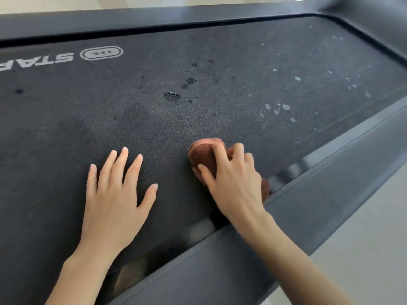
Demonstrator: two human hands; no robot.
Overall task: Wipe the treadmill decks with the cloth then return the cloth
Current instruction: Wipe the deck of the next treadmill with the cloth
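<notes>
A black treadmill deck [198,111] fills the view, with wet dark spots near its middle and pale smudges toward the right. My right hand [233,179] grips a bunched brown cloth [203,151] and holds it against the belt near the right side rail. My left hand [116,194] lies flat on the belt with straight, spread fingers, left of the cloth and apart from it. Most of the cloth is hidden under my right hand.
A grey side rail [319,194] runs diagonally along the right edge, and another rail [132,18] borders the far side. White lettering and a logo [101,53] mark the belt at upper left. Pale floor [374,249] shows at lower right.
</notes>
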